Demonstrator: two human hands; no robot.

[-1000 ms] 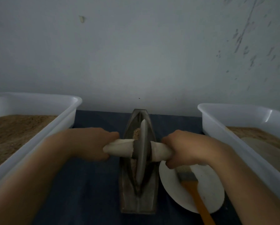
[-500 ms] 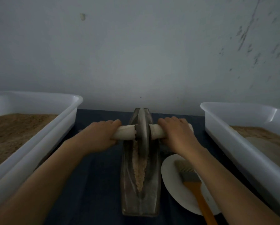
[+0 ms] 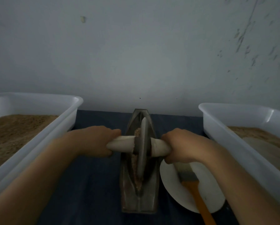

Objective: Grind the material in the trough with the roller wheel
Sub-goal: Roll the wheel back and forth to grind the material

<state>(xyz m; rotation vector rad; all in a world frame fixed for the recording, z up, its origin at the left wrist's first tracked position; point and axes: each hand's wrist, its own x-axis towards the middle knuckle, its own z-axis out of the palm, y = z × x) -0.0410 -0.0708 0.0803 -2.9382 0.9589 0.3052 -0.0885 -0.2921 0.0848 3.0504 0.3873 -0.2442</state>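
The trough point(image 3: 138, 184) lies at the lower centre of the frame on the dark desk point(image 3: 90, 189), its long axis running from the bottom edge up toward the wall. The roller wheel point(image 3: 142, 143) stands on edge in the groove, about midway along it, its pale axle handles crossing that axis at right angles. The left hand point(image 3: 93, 141) is clenched round the left handle and the right hand point(image 3: 182, 146) round the right one, each just beside the wheel and about equally near. The material point(image 3: 135, 169), a brownish ground strip, sits in the groove both above and below the wheel, so the stroke must follow the trough's length. At lower right a brush point(image 3: 194, 187) rests on a white plate point(image 3: 171, 189).
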